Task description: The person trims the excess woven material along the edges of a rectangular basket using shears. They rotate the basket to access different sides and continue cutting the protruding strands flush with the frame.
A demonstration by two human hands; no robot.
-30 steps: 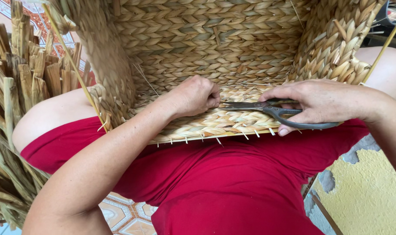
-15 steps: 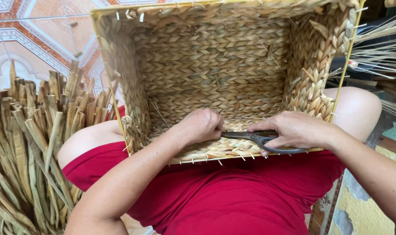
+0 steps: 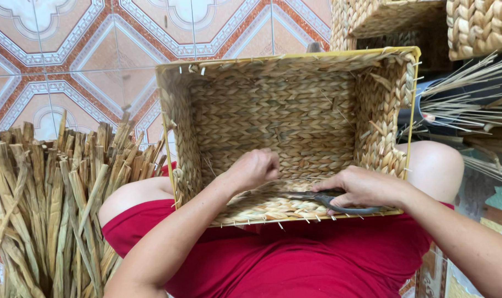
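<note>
Rectangular plaited-straw basket (image 3: 284,110), right hand (image 3: 366,187) holding metal scissors (image 3: 322,200), blades seemingly closed

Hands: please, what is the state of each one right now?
Left hand: closed in a loose fist, resting on the woven basket; whether it pinches anything cannot be told.
Right hand: closed on the scissors.

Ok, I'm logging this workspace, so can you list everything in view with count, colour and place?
woven basket: one, straw tan, tipped open on the lap
scissors: one, dark grey, on the basket's near wall
dried stalks: one bundle, tan-green, at left
thin reeds: one bunch, pale, at right
other baskets: two, tan, top right
tiled floor: orange and white, behind
red garment: one, over the lap
left hand: on the weave
right hand: holding the scissors
</note>
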